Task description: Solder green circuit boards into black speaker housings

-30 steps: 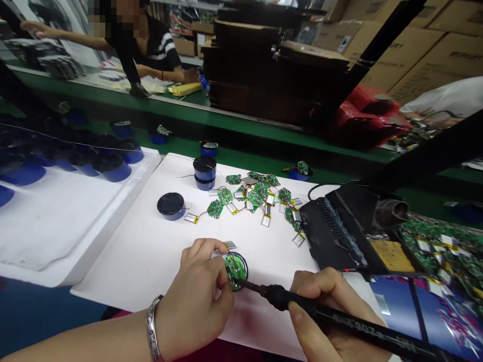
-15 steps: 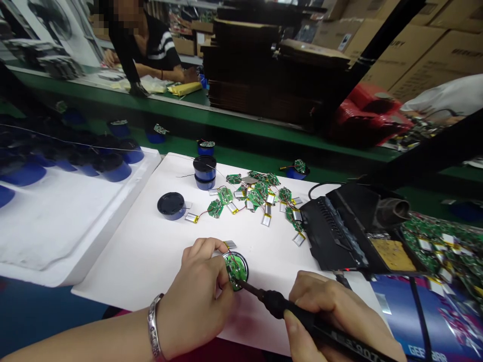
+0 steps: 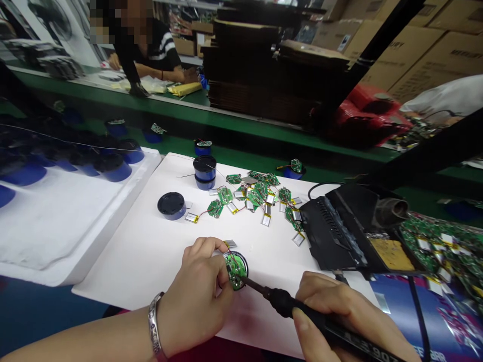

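A round green circuit board [image 3: 237, 270] sits in a dark-rimmed round case on the white sheet. My left hand [image 3: 202, 289] holds its left side, fingers closed around the edge; the fingertips are partly hidden. My right hand [image 3: 347, 311] grips a black soldering iron [image 3: 281, 303], whose tip touches or nearly touches the board's lower right part. A silver battery [image 3: 230, 244] with red wires lies just behind the board. Farther back are several green boards with batteries [image 3: 260, 193], a black-topped blue case [image 3: 171, 205] and two stacked ones [image 3: 205, 172].
The black soldering station [image 3: 332, 236] with a yellow sponge [image 3: 391, 254] stands at right, beside a heap of boards [image 3: 445, 241]. A white foam tray [image 3: 71, 216] with blue cases is at left. Across the green conveyor [image 3: 177, 118] sits a person [image 3: 158, 55].
My right hand and the iron have shifted slightly to the right. The cases on the green conveyor have moved a little left. My left hand stays in place.
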`<state>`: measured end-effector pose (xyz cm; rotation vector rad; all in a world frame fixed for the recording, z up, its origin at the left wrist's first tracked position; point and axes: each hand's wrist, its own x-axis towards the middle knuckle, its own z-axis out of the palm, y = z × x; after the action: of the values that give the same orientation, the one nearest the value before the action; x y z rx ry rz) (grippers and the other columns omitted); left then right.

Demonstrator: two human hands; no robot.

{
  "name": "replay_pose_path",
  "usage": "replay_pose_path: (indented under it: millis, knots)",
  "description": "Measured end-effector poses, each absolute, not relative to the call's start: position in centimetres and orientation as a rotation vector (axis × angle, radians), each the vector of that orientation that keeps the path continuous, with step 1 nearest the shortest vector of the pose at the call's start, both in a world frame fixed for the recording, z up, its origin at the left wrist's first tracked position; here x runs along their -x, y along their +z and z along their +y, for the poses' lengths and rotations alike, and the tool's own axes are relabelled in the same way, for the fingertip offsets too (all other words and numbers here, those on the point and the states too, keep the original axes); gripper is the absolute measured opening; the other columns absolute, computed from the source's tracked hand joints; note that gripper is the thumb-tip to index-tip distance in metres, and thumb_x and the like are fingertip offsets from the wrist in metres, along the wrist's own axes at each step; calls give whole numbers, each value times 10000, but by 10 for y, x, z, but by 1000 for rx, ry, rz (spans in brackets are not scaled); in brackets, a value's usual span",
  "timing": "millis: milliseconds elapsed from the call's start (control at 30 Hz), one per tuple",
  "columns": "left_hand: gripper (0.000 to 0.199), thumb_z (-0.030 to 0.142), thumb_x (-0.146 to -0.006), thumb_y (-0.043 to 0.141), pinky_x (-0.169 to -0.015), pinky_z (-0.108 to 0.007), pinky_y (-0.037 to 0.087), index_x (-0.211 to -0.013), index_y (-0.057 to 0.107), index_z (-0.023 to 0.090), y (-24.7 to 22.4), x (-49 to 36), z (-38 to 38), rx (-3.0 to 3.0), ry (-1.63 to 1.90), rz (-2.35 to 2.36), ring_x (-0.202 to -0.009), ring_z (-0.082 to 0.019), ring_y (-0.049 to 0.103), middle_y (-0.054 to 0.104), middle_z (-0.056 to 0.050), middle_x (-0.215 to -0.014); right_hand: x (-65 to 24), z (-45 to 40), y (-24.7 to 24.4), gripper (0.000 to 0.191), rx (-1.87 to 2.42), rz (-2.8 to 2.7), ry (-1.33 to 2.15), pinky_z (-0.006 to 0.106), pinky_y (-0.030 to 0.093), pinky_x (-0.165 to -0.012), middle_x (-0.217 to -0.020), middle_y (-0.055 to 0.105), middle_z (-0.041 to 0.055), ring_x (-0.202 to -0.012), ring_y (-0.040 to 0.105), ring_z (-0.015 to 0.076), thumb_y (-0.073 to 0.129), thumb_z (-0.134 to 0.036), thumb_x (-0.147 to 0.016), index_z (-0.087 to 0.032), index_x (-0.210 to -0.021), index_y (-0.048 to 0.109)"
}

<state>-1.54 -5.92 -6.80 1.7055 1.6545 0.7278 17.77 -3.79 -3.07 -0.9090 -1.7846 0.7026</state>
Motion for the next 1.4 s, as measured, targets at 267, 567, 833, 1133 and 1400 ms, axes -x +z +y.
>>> replay_pose_path:
  millis: [267, 567, 833, 1133, 1400]
  knots:
    - [217, -16, -633, 549, -907, -470, 411, -582, 480, 184, -68, 15, -58, -1710, 725, 1657, -1135, -283, 493, 595, -43, -941, -178, -39, -39, 127, 914, -1698, 645, 257, 396, -483, -608, 512, -34, -511, 515, 109, 648, -118, -800, -193, -771, 549]
    - [205, -4, -662, 556, -911, -490, 428, -602, 498, 182, -65, 16, -57, -1733, 710, 1654, -1138, -292, 494, 580, -61, -1002, -168, -32, -71, 341, 992, -1774, 387, 291, 588, -690, -973, 741, 35, -773, 721, 171, 647, -118, -872, -226, -1195, 651]
    - [189, 26, -737, 534, -867, -408, 506, -647, 502, 189, -61, 20, -58, -1683, 731, 1561, -1039, -239, 554, 547, -67, -1026, -162, -27, -97, 472, 666, -2067, 279, 273, 589, -629, -894, 736, 82, -759, 691, 159, 578, -3, -860, -152, -1306, 540]
    - [168, 131, -739, 641, -854, -400, 519, -669, 497, 182, -59, 21, -50, -1956, 547, 1534, -1039, -271, 572, 559, -91, -1048, -168, -27, -109, 403, 701, -2055, 164, 280, 591, -649, -888, 737, 84, -758, 689, 161, 534, -25, -883, -147, -1267, 539]
    - [112, 216, -760, 657, -820, -326, 507, -681, 587, 179, 0, 40, 6, -2377, 621, 1563, -935, -212, 603, 586, -56, -1038, -171, -29, -124, 459, 876, -1823, 39, 303, 606, -690, -933, 738, 73, -775, 712, 178, 594, -7, -848, -171, -1276, 576]
